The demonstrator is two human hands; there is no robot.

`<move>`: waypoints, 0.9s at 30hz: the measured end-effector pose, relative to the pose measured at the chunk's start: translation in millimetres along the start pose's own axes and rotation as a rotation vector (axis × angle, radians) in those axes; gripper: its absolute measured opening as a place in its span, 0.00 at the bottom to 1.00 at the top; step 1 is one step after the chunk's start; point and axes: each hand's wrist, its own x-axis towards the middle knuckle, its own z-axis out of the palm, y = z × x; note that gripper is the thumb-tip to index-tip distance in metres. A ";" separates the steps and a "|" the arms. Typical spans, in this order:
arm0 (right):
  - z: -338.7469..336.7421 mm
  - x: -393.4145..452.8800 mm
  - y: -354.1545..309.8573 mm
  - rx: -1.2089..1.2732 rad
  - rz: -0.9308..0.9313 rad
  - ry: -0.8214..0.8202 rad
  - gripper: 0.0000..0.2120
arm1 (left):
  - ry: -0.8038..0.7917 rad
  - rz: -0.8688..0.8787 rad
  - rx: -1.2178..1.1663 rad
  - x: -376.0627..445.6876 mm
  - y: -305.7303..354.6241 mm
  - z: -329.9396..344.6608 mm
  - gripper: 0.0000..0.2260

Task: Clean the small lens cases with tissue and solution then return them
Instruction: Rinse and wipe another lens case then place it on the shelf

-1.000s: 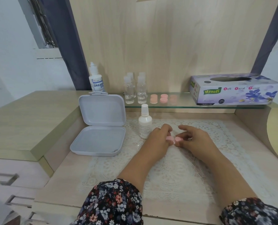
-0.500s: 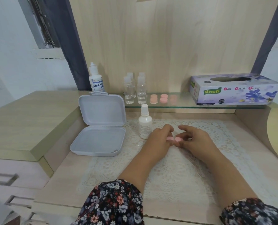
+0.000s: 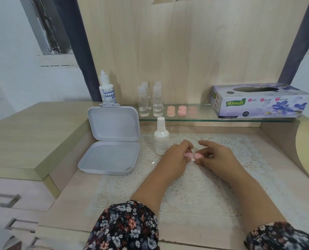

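Here a small pink lens case [image 3: 193, 156] is pinched from both ends, just above the lace mat [image 3: 186, 195] on the counter [image 3: 69, 201]: one cap is gripped by the fingertips of the left hand [image 3: 175, 159], the other by those of the right hand [image 3: 216, 156]. Both grips are narrow and closed on the case; whether a cap is being turned cannot be told. No tissue is seen in either hand, and none lies on the mat, so the wiping is judged not yet begun for this case. The white solution bottle [image 3: 161, 138] is stood capped just beside the left hand. Farther back, on the glass shelf [image 3: 204, 118], more pink cases [image 3: 181, 110] are lined up between the clear bottles [image 3: 150, 101] and the tissue box [image 3: 258, 101]; whether those are already cleaned cannot be judged. The open grey box [image 3: 110, 141] is left to the left. Most of the task is taken to remain: opening, wetting, wiping, returning.
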 end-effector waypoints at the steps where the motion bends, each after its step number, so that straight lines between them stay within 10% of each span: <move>1: -0.2 -0.9 0.0 -0.016 -0.005 -0.005 0.27 | 0.004 0.002 0.014 0.0 -0.2 0.4 0.13; 27: -0.7 -20.6 -9.9 -0.014 -0.043 0.123 0.17 | 0.195 0.023 0.032 -15.1 5.2 -12.7 0.07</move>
